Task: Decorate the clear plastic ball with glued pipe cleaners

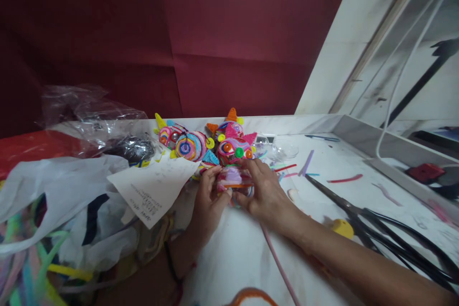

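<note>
My left hand [208, 196] and my right hand [263, 191] together grip a small round ball [234, 180] wrapped in pink, purple and orange pipe cleaner, low over the white table [233, 253]. A pink pipe cleaner strand [278, 263] trails from under my right hand toward me. Just beyond my fingers lies a cluster of finished colourful wrapped balls with pointed ears [204, 143].
Large black scissors [362, 215] lie at the right, with a yellow ball [342, 228] beside them. A printed paper sheet [150, 191], plastic bags [53, 201] and loose pipe cleaners [25, 272] crowd the left. Clear plastic half-shells [285, 149] and cut strand pieces lie behind. A red wall stands at the back.
</note>
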`<state>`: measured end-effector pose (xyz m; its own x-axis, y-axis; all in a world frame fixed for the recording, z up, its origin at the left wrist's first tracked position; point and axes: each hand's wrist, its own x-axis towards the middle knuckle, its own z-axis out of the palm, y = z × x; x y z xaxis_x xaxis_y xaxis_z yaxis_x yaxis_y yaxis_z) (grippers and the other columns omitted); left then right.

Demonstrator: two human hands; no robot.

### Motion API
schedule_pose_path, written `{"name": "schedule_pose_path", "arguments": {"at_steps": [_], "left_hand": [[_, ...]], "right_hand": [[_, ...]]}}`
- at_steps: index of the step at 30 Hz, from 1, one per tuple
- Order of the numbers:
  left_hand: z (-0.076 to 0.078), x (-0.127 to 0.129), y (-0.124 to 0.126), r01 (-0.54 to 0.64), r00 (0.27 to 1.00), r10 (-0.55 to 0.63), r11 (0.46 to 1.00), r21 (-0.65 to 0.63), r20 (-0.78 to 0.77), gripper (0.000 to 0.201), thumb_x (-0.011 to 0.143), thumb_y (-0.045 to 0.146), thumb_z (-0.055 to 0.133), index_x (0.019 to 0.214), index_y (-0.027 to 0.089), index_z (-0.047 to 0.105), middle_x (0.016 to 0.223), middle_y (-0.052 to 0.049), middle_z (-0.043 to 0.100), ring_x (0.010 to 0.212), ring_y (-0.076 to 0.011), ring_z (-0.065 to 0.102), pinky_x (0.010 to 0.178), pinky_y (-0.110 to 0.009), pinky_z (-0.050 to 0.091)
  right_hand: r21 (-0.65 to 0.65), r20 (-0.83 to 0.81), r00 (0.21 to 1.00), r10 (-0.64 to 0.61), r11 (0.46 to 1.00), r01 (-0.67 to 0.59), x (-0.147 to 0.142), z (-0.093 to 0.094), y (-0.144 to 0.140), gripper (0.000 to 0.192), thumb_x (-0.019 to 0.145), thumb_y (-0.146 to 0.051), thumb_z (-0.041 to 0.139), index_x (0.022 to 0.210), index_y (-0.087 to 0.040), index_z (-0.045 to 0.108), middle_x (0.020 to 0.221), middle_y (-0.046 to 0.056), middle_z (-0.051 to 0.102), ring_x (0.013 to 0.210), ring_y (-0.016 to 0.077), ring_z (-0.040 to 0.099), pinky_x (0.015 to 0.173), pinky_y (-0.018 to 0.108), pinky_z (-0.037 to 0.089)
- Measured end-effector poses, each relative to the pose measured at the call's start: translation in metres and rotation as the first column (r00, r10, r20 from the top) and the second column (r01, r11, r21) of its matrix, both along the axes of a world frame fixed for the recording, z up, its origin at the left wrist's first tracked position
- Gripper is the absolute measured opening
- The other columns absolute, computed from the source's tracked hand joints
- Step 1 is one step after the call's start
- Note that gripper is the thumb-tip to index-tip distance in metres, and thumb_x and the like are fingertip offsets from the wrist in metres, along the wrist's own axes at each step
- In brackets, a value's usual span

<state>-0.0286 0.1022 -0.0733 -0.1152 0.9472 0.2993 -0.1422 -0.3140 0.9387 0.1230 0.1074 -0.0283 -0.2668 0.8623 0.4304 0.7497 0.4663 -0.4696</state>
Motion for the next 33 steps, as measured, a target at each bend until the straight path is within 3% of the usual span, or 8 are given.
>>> {"name": "schedule_pose_path", "arguments": {"at_steps": [19, 27, 33], "left_hand": [[0.001, 0.001, -0.001, 0.014, 0.999, -0.014, 1.000, 0.003, 0.032, 0.049, 0.067, 0.017, 0.067, 0.113, 0.020, 0.054, 0.124, -0.011, 0.064, 0.120, -0.0258, 0.061, 0.102, -0.039, 0.048], [-0.007, 0.002, 0.003, -0.022, 0.999, 0.021, 0.999, 0.033, 0.035, 0.048, 0.067, 0.017, 0.067, 0.114, 0.021, 0.056, 0.124, -0.011, 0.065, 0.122, -0.0264, 0.060, 0.103, -0.039, 0.048], [-0.001, 0.001, 0.000, 0.003, 1.000, -0.003, 1.000, 0.006, 0.006, 0.048, 0.067, 0.016, 0.067, 0.113, 0.021, 0.054, 0.125, -0.012, 0.064, 0.123, -0.0269, 0.060, 0.103, -0.040, 0.048]], "right_hand": [[-0.022, 0.129, 0.991, -0.047, 0.999, 0.050, -0.004, 0.012, -0.005, 0.056, 0.074, -0.029, 0.066, 0.126, -0.017, 0.051, 0.119, 0.015, 0.063, 0.110, 0.0364, 0.055, 0.087, 0.049, 0.040], [-0.017, 0.132, 0.990, -0.046, 0.999, 0.048, -0.004, 0.013, -0.004, 0.055, 0.072, -0.028, 0.067, 0.125, -0.020, 0.050, 0.118, 0.013, 0.064, 0.109, 0.0363, 0.054, 0.086, 0.048, 0.039], [-0.053, 0.138, 0.989, -0.043, 0.997, 0.051, -0.004, 0.016, -0.004, 0.055, 0.072, -0.026, 0.067, 0.123, -0.019, 0.051, 0.119, 0.013, 0.064, 0.111, 0.0363, 0.054, 0.088, 0.049, 0.039]]}}
